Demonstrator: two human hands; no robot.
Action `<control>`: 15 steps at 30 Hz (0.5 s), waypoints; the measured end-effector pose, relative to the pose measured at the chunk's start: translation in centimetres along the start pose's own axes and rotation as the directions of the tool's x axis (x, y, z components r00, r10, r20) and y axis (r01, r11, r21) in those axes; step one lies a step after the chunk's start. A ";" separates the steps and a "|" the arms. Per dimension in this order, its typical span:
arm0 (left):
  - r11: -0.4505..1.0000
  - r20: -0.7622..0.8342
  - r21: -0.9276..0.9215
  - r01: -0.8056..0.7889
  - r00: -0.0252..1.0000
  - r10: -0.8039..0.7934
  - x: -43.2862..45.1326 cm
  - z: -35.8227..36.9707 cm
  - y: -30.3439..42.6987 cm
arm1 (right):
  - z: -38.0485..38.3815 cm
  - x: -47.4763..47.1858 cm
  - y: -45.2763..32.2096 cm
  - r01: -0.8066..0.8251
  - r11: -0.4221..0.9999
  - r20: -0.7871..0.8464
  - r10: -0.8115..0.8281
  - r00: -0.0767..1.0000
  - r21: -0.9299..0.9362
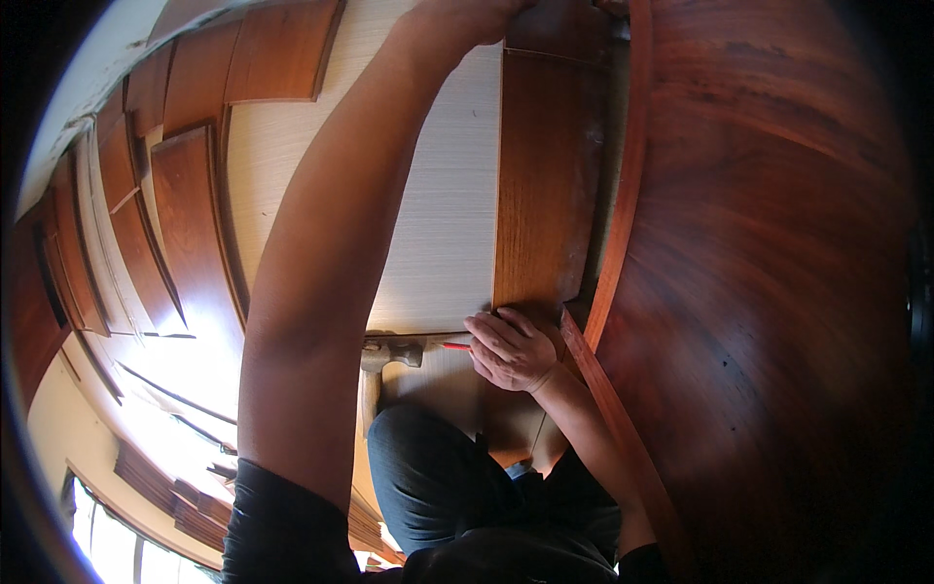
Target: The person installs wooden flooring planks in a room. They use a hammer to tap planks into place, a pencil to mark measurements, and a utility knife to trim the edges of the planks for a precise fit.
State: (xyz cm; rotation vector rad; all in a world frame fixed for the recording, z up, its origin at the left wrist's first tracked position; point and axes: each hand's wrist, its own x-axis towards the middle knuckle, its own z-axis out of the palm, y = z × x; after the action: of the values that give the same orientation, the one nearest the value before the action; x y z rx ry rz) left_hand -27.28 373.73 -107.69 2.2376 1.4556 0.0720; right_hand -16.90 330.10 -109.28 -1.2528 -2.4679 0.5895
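My right hand [513,350] is curled over the near end of a reddish-brown wooden floorboard [543,190]. A red pencil [457,346] sticks out to the left from between its fingers. My left arm reaches far forward, and my left hand [485,16] is at the top edge of the view beside the board's far part. It is cut off there, so its fingers and anything in them are hidden. A claw hammer [390,355] with a pale handle lies left of my right hand, close to my knee. Pale, fine-lined underlay [445,241] covers the floor left of the board.
A large polished wooden panel [759,292] with a raised edge strip [631,175] rises along the right, with a narrow gap beside the board. Loose floorboards [193,190] lie scattered at left. Stacked boards [197,511] stand near a bright window [109,533] at lower left.
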 end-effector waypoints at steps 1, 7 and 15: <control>1.000 0.017 -0.017 0.011 1.000 -0.010 -0.4 -0.4 0.5 | 0.0 -0.2 0.0 0.001 1.000 0.012 -0.001 1.000 -0.002; 0.992 0.020 -0.125 -0.014 1.000 0.016 -0.5 0.3 0.7 | -0.2 0.3 0.0 0.005 1.000 0.006 -0.005 1.000 -0.007; 0.990 0.008 -0.131 -0.057 0.998 0.058 -0.8 -0.5 0.1 | 0.0 -0.3 0.1 0.001 1.000 0.036 -0.001 0.999 -0.001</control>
State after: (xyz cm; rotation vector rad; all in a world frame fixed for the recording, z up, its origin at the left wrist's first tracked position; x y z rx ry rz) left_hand -27.67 373.18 -107.08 2.1701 1.3403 0.1681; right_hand -16.70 329.87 -109.36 -1.2518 -2.4982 0.6161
